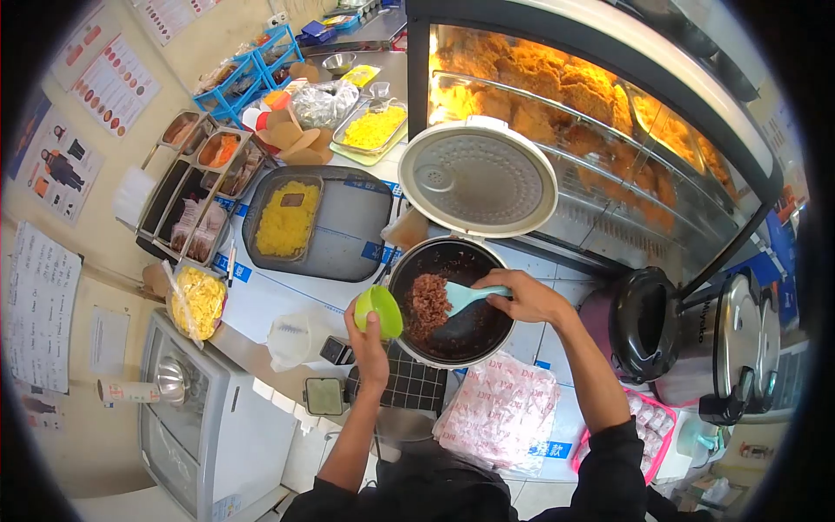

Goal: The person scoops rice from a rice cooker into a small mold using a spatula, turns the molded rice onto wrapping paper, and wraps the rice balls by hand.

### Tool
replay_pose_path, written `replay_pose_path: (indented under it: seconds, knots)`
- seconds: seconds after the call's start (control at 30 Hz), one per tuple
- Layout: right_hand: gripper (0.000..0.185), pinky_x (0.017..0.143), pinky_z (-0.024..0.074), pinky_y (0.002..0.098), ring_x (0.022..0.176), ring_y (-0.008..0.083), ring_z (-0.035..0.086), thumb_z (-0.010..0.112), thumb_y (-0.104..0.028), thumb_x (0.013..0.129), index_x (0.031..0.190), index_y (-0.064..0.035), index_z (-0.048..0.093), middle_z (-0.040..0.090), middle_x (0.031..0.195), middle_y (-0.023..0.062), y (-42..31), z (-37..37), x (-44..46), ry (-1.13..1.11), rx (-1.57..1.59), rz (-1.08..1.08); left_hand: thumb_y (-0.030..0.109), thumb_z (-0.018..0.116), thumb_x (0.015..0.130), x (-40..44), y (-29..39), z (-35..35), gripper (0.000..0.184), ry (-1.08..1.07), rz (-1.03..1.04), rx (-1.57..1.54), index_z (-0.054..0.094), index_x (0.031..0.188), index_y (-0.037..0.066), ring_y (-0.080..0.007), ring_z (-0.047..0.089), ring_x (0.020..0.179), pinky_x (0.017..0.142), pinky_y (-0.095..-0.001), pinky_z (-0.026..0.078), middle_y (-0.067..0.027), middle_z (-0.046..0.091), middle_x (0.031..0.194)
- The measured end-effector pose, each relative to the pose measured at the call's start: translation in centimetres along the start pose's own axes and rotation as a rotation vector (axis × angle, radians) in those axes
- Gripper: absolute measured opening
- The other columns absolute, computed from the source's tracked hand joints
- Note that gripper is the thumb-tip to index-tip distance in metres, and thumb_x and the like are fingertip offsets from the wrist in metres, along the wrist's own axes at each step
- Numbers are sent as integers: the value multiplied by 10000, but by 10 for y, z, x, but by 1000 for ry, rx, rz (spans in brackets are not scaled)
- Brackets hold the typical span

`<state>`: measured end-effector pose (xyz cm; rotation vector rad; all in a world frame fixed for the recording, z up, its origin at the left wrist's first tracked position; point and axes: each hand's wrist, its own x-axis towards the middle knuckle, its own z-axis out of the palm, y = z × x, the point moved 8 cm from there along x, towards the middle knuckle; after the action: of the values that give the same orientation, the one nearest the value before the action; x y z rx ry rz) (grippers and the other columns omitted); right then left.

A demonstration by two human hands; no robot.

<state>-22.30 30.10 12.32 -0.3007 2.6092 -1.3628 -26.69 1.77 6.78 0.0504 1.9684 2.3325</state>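
Observation:
My right hand (522, 297) grips the handle of a light-blue rice paddle (467, 297). Reddish-brown cooked rice (430, 300) is heaped on its blade, over the open rice cooker (494, 341). More of the same rice lies in the dark inner pot. The cooker's lid (478, 178) stands raised behind it. In my left hand (369, 348) is a small lime-green bowl (379, 311), tilted beside the pot's left rim. What the bowl contains is hidden from this angle.
A glass warming cabinet (574, 122) with fried food stands behind the cooker. A dark tray (355, 230) bears a container of yellow food (287, 219) at the left. Printed wrapping papers (500, 404) lie in front. More cookers (644, 326) stand at the right.

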Motion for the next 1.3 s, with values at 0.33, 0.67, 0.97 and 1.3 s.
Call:
replay_pose_path:
  seconds: [0.33, 0.67, 0.97, 1.3]
  knots:
    - [343, 826, 511, 471, 906, 373, 639, 662, -90, 842, 1180, -54, 704, 662, 975, 148, -101, -41, -35, 341, -578, 2, 468, 441, 1091, 2, -12, 100, 593, -329, -372, -669, 430, 1501, 40, -263, 562, 1343, 1078, -476, 510, -141, 551, 1452]
    - [426, 708, 485, 402, 829, 273, 644, 703, -75, 815, 1240, -58, 685, 622, 929, 91, -133, -33, -65, 573, -870, -47, 426, 427, 1073, 4, -22, 114, 551, -324, -340, -842, 471, 1474, 50, -270, 562, 1345, 1117, -493, 467, -127, 573, 1450]
    - [418, 634, 524, 475, 743, 377, 674, 635, -108, 906, 1322, -112, 676, 612, 915, 135, -94, 6, -61, 310, -432, 117, 421, 367, 1078, -8, -27, 102, 540, -274, -358, -738, 536, 1437, 55, -257, 585, 1307, 1114, -470, 453, -117, 620, 1400]
    - [387, 701, 568, 488, 856, 369, 708, 671, -202, 891, 1256, -75, 656, 643, 1023, 163, -125, -7, -59, 137, -528, 84, 478, 385, 1076, -22, -37, 71, 560, -174, -520, -567, 529, 1445, 81, -301, 572, 1309, 1093, -542, 470, -112, 584, 1425]
